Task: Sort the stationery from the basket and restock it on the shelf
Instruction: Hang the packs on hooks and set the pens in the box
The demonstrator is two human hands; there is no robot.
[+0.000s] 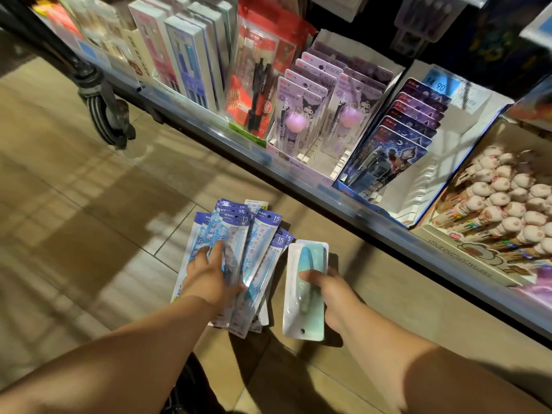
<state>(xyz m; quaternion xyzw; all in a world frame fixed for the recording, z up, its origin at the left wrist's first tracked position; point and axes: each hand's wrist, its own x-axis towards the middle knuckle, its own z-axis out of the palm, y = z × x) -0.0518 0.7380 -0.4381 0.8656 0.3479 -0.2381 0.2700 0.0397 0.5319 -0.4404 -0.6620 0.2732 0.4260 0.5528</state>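
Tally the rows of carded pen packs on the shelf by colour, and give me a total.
Purple rows: 2
Dark blue rows: 1
Red rows: 1
Total: 4 rows

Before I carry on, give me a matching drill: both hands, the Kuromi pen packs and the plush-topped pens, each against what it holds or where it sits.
Column one:
1. left hand
2. right hand
3. Kuromi pen packs
4. plush-topped pens

Column two:
A. lie heaped in the open tray at far right
B. grips the teal blister pack
C. stand in rows in the white display box
D. holds a fan of blue ruler packs

Pairs: 1-D, 2-B, 3-C, 4-A
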